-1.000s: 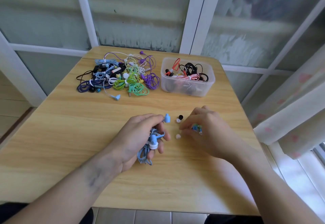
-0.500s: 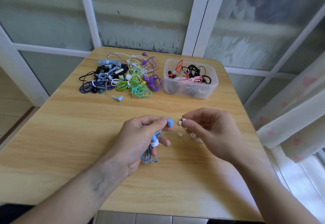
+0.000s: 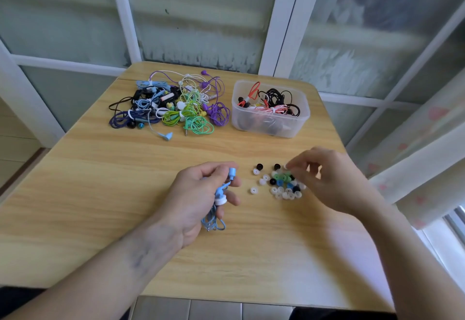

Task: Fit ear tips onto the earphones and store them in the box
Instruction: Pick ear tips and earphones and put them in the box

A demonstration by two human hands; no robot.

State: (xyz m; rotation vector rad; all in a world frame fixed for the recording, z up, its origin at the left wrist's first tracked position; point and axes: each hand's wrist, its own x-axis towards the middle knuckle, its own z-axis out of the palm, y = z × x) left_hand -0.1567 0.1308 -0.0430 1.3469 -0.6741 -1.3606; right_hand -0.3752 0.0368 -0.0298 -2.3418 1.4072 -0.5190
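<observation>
- Head camera, looking down over a wooden table (image 3: 100,194): the left hand (image 3: 198,201) curls round a bundled light-blue earphone (image 3: 219,199), thumb and forefinger pinching one bare earbud (image 3: 232,173) up toward the right hand.
- A second earbud of the same set, lower in the left fist, appears to carry a white ear tip (image 3: 221,201).
- Right hand (image 3: 324,179) hovers over the scatter of loose ear tips (image 3: 281,184) lying between the two hands, its fingers curled; thumb and forefinger seem to pinch something small and pale, though that is too tiny to confirm.
- Step in hand, by judgement: choosing a tip for the bare earbud. The next move calls for a firm pinch on one white tip, its opening turned to the nozzle, then a push and twist until it seats.
- Beyond the right hand stands the clear plastic box (image 3: 270,126), already holding red, black and white earphones; beyond the left hand lies a tangled pile of unsorted earphones (image 3: 173,108).
- Hard to make out: the cable bundle is mostly hidden inside the left palm, some ear tips sit under the right fingers, and the box's frosted wall blurs its lower contents.
</observation>
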